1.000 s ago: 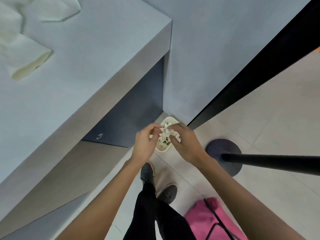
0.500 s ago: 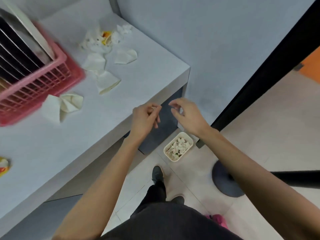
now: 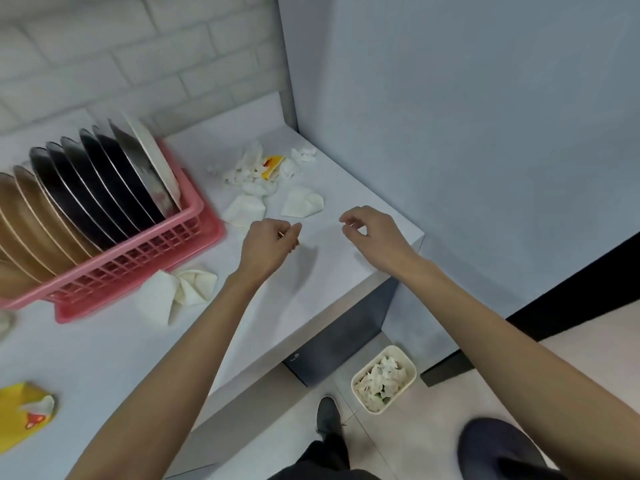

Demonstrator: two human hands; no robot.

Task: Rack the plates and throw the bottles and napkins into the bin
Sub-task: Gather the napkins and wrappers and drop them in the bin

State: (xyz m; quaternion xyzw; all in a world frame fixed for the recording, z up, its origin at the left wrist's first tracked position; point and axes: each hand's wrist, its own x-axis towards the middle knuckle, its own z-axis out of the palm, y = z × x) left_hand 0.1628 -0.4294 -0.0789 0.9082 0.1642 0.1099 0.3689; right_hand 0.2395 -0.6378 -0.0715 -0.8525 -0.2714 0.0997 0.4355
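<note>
Plates (image 3: pixel 86 195) stand in pink rack (image 3: pixel 156 247); crumpled napkins (image 3: pixel 301 202) on tabletop (image 3: pixel 311 289) right of rack; left hand (image 3: pixel 273 244) and right hand (image 3: pixel 374 233) beside rack, fingers (image 3: pixel 348 220) loosely curled, empty; bin (image 3: pixel 398 389) on floor (image 3: pixel 433 427), well right of rack.
</note>
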